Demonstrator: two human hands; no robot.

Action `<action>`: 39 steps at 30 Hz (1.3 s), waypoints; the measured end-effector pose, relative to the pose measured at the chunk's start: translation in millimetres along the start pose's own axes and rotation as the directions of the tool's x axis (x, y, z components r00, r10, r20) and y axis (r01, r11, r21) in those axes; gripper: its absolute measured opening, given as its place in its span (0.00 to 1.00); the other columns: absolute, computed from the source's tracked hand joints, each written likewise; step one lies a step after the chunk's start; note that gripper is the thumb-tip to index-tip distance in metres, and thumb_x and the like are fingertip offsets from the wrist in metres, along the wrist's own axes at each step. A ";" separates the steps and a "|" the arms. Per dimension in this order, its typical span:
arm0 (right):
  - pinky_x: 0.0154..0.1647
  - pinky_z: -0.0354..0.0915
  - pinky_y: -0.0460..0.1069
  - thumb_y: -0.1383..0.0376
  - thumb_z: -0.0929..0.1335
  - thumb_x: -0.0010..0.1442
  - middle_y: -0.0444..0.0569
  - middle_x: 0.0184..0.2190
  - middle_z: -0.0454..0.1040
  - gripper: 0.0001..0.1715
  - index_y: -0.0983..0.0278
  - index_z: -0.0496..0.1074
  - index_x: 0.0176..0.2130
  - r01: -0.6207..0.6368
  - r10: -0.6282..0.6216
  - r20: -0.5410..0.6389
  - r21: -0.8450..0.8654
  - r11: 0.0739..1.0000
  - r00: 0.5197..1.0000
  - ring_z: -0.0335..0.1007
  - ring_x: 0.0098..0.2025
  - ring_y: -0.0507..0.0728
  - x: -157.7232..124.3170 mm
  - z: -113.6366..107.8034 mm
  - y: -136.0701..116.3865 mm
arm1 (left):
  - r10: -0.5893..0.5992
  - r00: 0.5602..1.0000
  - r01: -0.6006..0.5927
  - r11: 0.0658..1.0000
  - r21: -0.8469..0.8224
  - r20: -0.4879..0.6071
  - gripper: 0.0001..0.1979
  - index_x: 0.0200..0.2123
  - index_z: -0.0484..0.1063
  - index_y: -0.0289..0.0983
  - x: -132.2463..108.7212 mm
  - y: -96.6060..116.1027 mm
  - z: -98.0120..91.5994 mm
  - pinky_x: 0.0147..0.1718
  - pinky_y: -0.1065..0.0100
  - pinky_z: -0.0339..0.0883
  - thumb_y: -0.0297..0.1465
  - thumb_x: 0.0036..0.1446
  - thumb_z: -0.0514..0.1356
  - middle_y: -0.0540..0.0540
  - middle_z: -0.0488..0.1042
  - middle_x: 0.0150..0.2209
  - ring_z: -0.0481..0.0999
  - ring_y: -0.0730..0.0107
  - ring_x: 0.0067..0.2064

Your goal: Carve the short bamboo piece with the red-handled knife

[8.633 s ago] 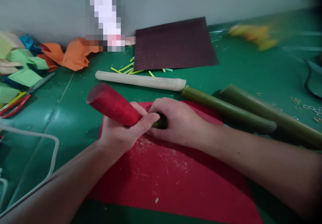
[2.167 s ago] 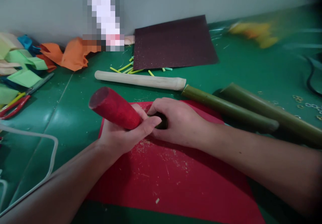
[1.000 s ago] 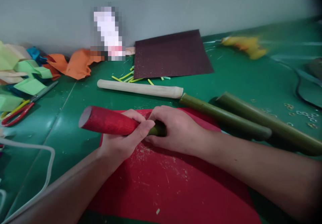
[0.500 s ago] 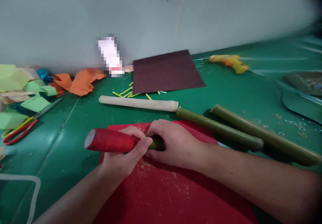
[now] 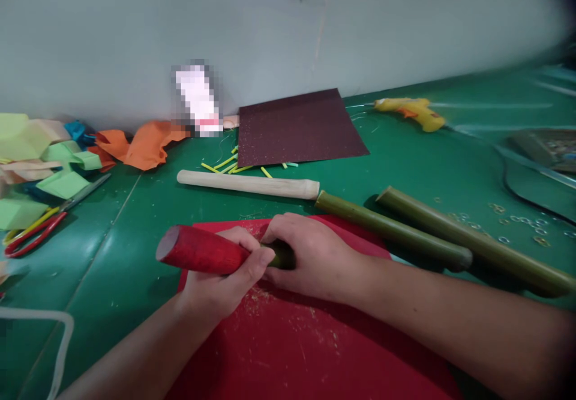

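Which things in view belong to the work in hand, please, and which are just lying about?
In use:
red cylinder, in the left hand
green piece, in the right hand
flecked red sheet, beneath both hands

Apparently just lying about:
glue gun
scissors
pale stick
green tubes
dark sheet
orange paper

The left hand (image 5: 220,277) is covering one end of the red handle (image 5: 202,251) mid-frame, and the right hand (image 5: 310,259) is hiding most of that green piece (image 5: 284,256), so I'm not really seeing where they're meeting. A pixelated patch (image 5: 198,100) is masking something upper left of center. Red sheet's (image 5: 288,352) running off the bottom, and some blurry dark thing (image 5: 542,148) is getting cropped far right.
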State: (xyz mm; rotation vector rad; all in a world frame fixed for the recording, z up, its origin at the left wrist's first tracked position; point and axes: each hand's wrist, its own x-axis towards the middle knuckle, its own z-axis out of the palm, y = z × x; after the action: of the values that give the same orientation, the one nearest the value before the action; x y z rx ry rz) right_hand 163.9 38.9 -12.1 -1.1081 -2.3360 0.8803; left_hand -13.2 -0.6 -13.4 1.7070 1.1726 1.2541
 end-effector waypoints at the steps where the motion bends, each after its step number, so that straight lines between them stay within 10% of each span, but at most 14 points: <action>1: 0.33 0.60 0.48 0.60 0.73 0.51 0.46 0.34 0.76 0.12 0.63 0.74 0.35 0.002 -0.002 -0.003 -0.001 1.000 1.000 0.69 0.34 0.53 0.0 0.1 0.0 | 0.002 1.000 -0.002 1.000 -0.006 -0.002 0.12 0.24 0.71 0.38 0.2 -0.1 0.2 0.29 0.82 0.67 0.35 0.58 0.65 0.55 0.73 0.23 0.71 0.83 0.26; 39: 0.34 0.60 0.48 0.61 0.72 0.52 0.46 0.34 0.76 0.10 0.62 0.73 0.35 0.003 -0.003 0.009 0.011 1.000 1.000 0.69 0.35 0.54 -0.6 -1.9 -2.4 | 0.049 0.998 -0.051 0.998 0.045 0.049 0.10 0.24 0.72 0.38 2.5 3.9 -2.6 0.25 0.74 0.69 0.32 0.57 0.65 0.52 0.74 0.22 0.72 0.77 0.24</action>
State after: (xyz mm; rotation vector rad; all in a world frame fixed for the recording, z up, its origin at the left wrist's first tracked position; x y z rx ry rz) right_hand 164.1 37.9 -9.2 -1.0983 -2.3370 0.8972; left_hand -14.4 0.5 -8.3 1.8004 1.1455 1.2182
